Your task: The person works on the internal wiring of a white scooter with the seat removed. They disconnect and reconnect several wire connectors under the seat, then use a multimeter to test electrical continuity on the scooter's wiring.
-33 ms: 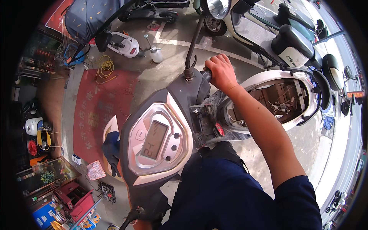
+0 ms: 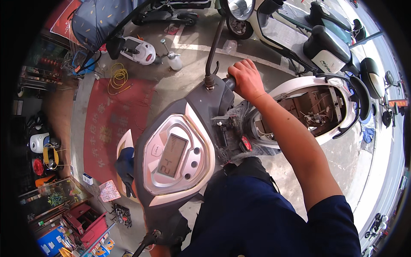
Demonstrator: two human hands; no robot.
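Note:
My bare right hand (image 2: 247, 81) is wrapped around the right handlebar grip (image 2: 230, 83) of a scooter. Its brake lever and mirror stem (image 2: 215, 47) rise beside the hand. The grey and silver dashboard (image 2: 180, 158) with a lit display fills the middle. Behind the handlebar lies an uncovered scooter body (image 2: 310, 111) with wires inside its seat opening. A little of my left arm (image 2: 159, 251) shows at the lower edge. My left hand is not clearly visible; a dark blue shape (image 2: 125, 167) against a pale panel, left of the dashboard, may be a glove or cloth.
A red mat (image 2: 115, 128) with a yellow hose (image 2: 117, 79) lies to the left. Beyond it are a white body shell (image 2: 139, 51) and a spray bottle (image 2: 174, 61). Parked scooters (image 2: 295, 38) line the far right. A red toolbox (image 2: 87, 227) stands at the lower left.
The view has shifted very slightly. My right hand stays on the grip, and the scooter looks the same.

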